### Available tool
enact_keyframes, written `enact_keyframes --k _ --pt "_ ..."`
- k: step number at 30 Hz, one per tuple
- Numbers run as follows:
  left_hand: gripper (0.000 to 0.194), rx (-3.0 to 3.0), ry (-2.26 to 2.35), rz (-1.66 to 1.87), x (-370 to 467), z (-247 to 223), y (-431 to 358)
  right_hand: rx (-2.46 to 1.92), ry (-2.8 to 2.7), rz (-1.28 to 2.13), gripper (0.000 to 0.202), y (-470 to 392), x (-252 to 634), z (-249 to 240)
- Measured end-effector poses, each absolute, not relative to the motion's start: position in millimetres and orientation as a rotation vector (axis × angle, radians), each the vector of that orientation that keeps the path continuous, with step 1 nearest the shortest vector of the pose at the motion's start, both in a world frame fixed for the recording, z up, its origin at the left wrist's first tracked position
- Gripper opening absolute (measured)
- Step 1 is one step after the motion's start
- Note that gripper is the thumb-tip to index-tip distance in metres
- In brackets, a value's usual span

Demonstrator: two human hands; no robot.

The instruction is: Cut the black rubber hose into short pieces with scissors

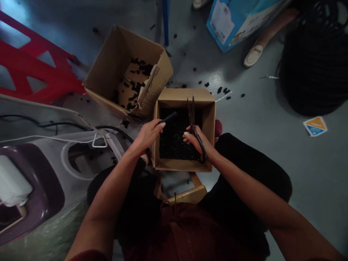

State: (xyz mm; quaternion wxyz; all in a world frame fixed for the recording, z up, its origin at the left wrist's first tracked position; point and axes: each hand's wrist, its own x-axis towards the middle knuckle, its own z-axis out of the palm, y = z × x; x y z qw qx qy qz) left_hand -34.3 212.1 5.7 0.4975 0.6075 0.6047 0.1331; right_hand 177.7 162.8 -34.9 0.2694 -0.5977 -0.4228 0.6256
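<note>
Pinched in my left hand [150,133] is a short black tube-like piece [169,117], which sticks out to the right over a cardboard box [184,95]. My right hand [198,138] holds a pair of scissors [191,112], its blades pointing away from me and slightly parted. The scissors' black handle lies along the palm toward the wrist. Below both hands, the box between my knees contains many small black pieces [178,143]. The blades are apart from the piece in my left hand.
A larger open carton [104,69] with scattered black bits stands beyond, to the left. Red plastic stools [35,61] are at far left, a purple basin [46,181] nearer. A blue box [231,25], another person's foot [255,55] and a black coiled bundle [312,69] are at right.
</note>
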Motion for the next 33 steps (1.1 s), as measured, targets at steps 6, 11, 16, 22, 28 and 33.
enact_keyframes --k 6,11,16,22,28,33 --pt "0.031 1.462 1.448 0.343 -34.8 5.5 213.4 -1.648 -1.478 1.723 0.038 147.3 167.7 -27.1" --pt "0.032 1.496 1.47 0.302 -33.4 9.2 213.4 -1.664 -1.609 1.708 0.04 146.2 166.9 -25.5" --pt "0.032 1.536 1.455 0.249 -31.5 12.0 213.2 -1.651 -1.649 1.695 0.041 146.2 167.7 -25.3" --pt "0.03 1.601 1.374 0.174 -33.4 15.5 212.6 -1.671 -1.699 1.682 0.044 149.8 170.0 -25.4" --pt "0.03 1.659 1.335 0.097 -37.5 19.1 214.4 -1.741 -1.739 1.634 0.038 154.6 172.2 -20.3" --pt "0.03 1.652 1.384 0.079 -35.6 17.1 213.5 -1.76 -1.731 1.686 0.03 154.8 171.6 -14.1"
